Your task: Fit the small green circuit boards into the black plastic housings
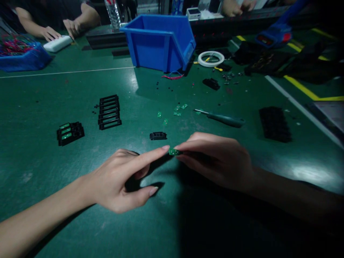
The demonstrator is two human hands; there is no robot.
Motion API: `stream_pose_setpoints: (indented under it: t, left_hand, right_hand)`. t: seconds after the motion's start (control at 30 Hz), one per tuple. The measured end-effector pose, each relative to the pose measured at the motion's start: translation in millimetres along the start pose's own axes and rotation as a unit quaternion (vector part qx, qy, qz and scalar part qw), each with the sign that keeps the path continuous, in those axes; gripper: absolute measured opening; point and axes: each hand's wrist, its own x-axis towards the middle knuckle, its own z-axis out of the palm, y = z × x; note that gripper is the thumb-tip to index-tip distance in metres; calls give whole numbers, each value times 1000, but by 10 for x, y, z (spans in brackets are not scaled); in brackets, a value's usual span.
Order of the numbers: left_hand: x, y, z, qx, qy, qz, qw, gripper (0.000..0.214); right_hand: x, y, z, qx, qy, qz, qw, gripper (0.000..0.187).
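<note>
A small green circuit board (174, 152) is pinched between the thumb and fingers of my right hand (220, 157). My left hand (123, 179) stretches its index finger to the board's left end, with the thumb held apart and nothing gripped. Just beyond the fingertips lies a small black plastic housing (158, 135). Several loose green boards (176, 114) are scattered farther off. To the left are a black holder (70, 133) with green boards in its slots and a black slotted frame (109, 111).
A screwdriver (225, 119) lies right of the loose boards. Beyond stand a blue bin (161, 46) and a white tape roll (211, 59). Black parts (274, 123) sit at right, a blue tray of wires (24, 53) at far left. Another person's hands (52, 34) touch a white box.
</note>
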Motion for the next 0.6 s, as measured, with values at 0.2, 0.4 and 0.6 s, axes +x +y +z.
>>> stream_pose_setpoints:
  t: [0.2,0.4,0.6]
  left_hand:
    - [-12,-1,2,-11,-1,4,1000,77]
    - [-7,18,-11,-7,-5,1,1000,77]
    - [0,11,-17,-4,-1,6,1000,75]
  right_hand:
    - [4,2,-3,13,1,4,1000,14]
    - [12,-9,-12,6,2,1,1000,16]
    - [12,-7,-8,-16,-1,-10,1000,15]
